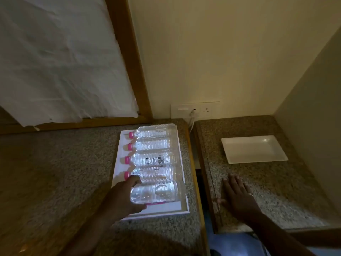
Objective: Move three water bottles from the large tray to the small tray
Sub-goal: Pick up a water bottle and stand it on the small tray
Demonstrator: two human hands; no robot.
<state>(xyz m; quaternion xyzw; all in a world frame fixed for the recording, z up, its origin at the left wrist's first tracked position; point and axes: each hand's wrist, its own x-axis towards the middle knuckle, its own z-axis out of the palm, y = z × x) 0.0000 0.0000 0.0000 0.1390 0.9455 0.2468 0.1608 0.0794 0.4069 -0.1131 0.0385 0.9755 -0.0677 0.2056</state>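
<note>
A large white tray [118,163] lies on the left granite counter with several clear water bottles lying side by side, pink caps to the left. My left hand [123,196] wraps the neck end of the nearest bottle [158,191], thumb over its top and fingers under it, covering its cap. The bottle behind it [156,172] lies just beyond my thumb. A small white tray [252,149] sits bare on the right counter. My right hand [238,194] lies flat, fingers spread, on that counter in front of the small tray.
A gap [198,174] separates the two counters, each edged in wood. A wall socket with a plugged cable [193,111] is at the back. A wall closes the right side. A framed panel covered by white paper [60,58] stands behind the left counter.
</note>
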